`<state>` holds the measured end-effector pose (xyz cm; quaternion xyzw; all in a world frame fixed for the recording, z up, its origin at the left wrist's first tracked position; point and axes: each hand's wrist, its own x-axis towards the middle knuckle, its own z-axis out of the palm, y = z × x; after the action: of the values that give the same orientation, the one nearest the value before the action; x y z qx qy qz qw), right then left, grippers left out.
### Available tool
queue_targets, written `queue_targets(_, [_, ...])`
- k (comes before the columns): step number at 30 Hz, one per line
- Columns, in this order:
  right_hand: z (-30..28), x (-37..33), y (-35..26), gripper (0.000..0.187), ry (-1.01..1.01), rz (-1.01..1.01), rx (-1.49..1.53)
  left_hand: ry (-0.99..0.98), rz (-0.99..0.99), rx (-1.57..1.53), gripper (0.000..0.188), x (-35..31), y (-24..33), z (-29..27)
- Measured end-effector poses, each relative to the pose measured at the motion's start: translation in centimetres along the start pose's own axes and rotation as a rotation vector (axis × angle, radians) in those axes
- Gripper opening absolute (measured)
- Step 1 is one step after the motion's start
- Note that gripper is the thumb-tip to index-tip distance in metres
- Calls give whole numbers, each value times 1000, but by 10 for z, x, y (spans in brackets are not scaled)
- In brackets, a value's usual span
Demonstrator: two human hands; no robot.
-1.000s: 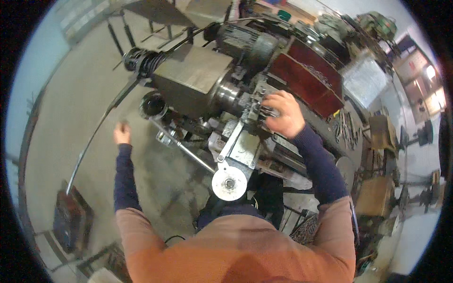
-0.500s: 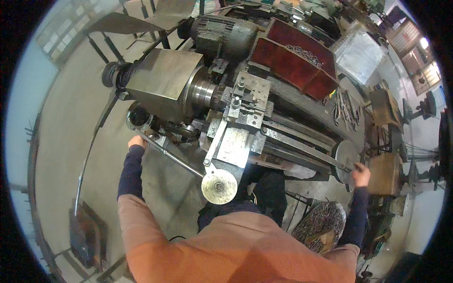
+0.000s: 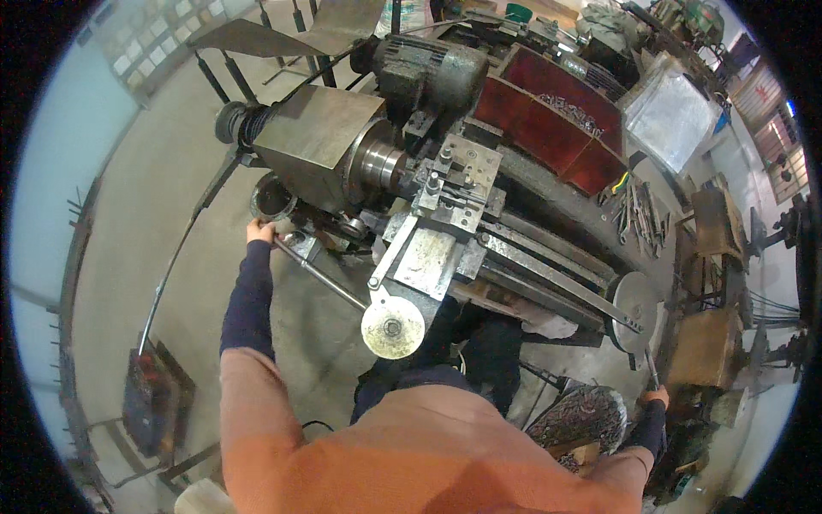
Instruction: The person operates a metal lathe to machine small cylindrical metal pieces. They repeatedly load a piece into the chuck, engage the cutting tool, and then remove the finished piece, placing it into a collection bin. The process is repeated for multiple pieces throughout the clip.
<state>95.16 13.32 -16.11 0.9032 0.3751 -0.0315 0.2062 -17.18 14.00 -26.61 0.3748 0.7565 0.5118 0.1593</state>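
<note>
My left hand (image 3: 260, 230) is closed round the far-left end of a long metal lever (image 3: 324, 278). That lever slopes down toward a round pale metal disc (image 3: 392, 328) in front of my body. At the right, my right hand (image 3: 658, 397) grips a thin crank handle (image 3: 652, 368) below the edge of a grey handwheel (image 3: 634, 313). A flat metal link bar (image 3: 556, 281) runs from the handwheel to the tool slide (image 3: 454, 193) of a lathe. Left of the slide is the shiny spindle chuck (image 3: 383, 165), beside the boxy headstock (image 3: 321, 124).
Behind the slide stands a dark red tray (image 3: 535, 120) with small metal parts in it. Several wrenches (image 3: 638, 214) lie to its right. An electric motor (image 3: 432, 73) sits at the back. A container of metal pieces (image 3: 591, 415) is near my right forearm, and a foot pedal (image 3: 154, 407) is at the left.
My right hand has moved down and nearer to me, from beside the handwheel's link to the crank handle below its rim. The left hand stays at the lever's end. The whole view has shifted slightly.
</note>
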Motion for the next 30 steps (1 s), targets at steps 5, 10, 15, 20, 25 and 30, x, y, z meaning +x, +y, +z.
queue_targets(5, [7, -22, 13, 61, 134, -6, 48, 266, -357, -278, 30, -91, -20, -74])
queue_targets(10, [-5, -82, -36, 43, -35, 290, 54, 490, -510, -178, 24, -194, 49, -110])
queue_targets(15, [19, -138, -13, 36, 108, 81, 253, 568, -526, -296, 33, -193, 54, -96])
queue_targets(20, [38, -135, -13, 32, 251, 70, 264, 511, -514, -267, 33, -181, 50, -97])
queue_targets(25, [39, -123, -7, 33, 145, 65, 341, 504, -479, -239, 31, -171, 41, -93])
queue_targets(30, [10, -161, -35, 33, 121, 97, 409, 495, -440, -278, 27, -173, 48, -94])
